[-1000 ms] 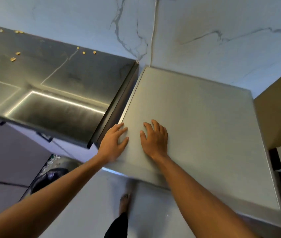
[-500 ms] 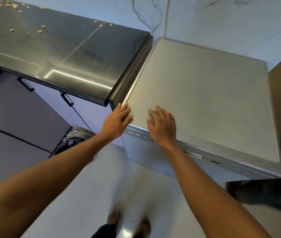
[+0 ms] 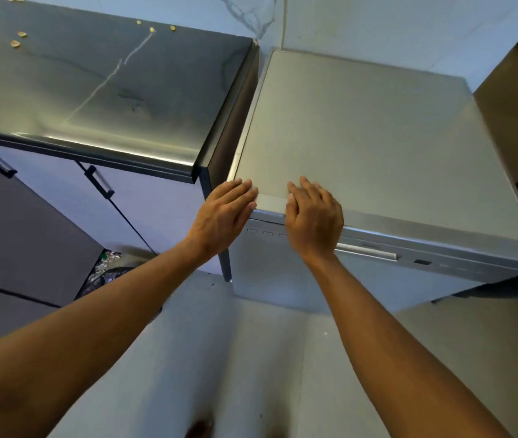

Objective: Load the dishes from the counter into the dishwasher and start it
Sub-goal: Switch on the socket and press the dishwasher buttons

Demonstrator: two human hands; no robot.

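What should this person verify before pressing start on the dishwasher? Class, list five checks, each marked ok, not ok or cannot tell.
1. Dishwasher door shut: ok, front looks flush.
2. Counter cleared: ok where visible, only crumbs.
3. Load complete inside: cannot tell, the door hides it.
4. Hands free: ok, left hand and right hand rest on the dishwasher top at its front edge, holding nothing.
5. Buttons reachable: ok, just below the hands.

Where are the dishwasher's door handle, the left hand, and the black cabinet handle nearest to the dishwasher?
door handle (image 3: pixel 368 250): head view, middle of the visible silver bar.
left hand (image 3: pixel 222 213): head view, back of the hand.
cabinet handle (image 3: pixel 99 182): head view, middle of the black bar.
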